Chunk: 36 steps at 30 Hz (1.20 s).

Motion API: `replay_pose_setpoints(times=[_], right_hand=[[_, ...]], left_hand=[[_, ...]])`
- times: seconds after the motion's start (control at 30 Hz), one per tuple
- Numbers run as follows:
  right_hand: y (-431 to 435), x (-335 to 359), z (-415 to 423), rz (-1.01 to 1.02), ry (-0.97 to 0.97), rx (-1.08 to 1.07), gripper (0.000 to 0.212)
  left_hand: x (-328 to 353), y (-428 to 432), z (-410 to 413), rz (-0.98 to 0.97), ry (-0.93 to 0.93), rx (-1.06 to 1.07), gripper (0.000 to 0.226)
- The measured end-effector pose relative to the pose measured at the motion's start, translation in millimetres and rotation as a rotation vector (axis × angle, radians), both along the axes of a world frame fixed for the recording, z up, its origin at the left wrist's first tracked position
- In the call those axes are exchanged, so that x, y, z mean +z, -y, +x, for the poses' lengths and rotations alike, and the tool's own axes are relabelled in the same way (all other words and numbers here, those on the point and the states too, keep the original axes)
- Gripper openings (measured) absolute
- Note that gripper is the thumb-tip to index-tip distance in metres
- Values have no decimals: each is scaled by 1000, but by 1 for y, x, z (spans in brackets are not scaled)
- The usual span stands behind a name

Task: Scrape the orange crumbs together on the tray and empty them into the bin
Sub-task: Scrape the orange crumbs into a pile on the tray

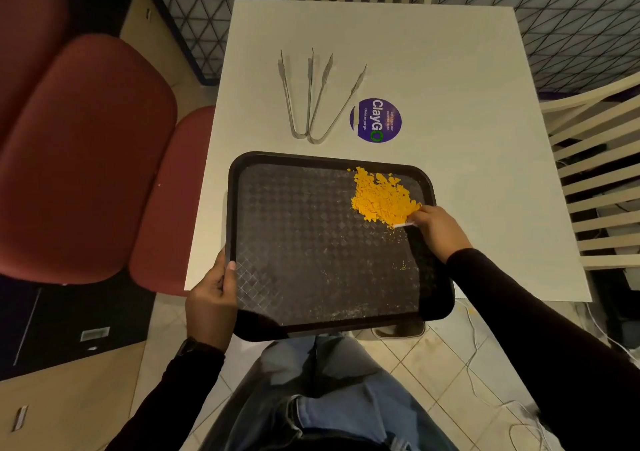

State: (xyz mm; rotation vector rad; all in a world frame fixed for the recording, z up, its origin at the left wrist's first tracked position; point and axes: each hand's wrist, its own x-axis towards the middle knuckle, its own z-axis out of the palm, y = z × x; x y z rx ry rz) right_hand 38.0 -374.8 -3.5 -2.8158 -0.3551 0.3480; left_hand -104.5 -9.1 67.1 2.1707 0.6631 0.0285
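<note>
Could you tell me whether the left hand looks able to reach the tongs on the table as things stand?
Probably not yet: the left hand grips the tray edge, and the tongs lie beyond its far rim.

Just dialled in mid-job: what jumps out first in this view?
The bright orange crumbs heaped in the far right corner of the dark tray, with the right hand pushing a small white scraper against them. The left hand holds the tray's near left edge. Beyond lie two metal tongs and a purple sticker.
</note>
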Motion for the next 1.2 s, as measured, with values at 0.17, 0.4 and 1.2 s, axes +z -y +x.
replay_pose_setpoints(times=[0.17,0.4,1.2], right_hand=[[-2,0,13,-56,5,79,20],[6,10,-29,-77,43,100,18],[-48,38,27,671,-211,-491,9]], left_hand=[[2,2,1,-13,-47,15,37],[6,4,-1,-32,-4,42,38],[11,6,1,-114,31,15,40]])
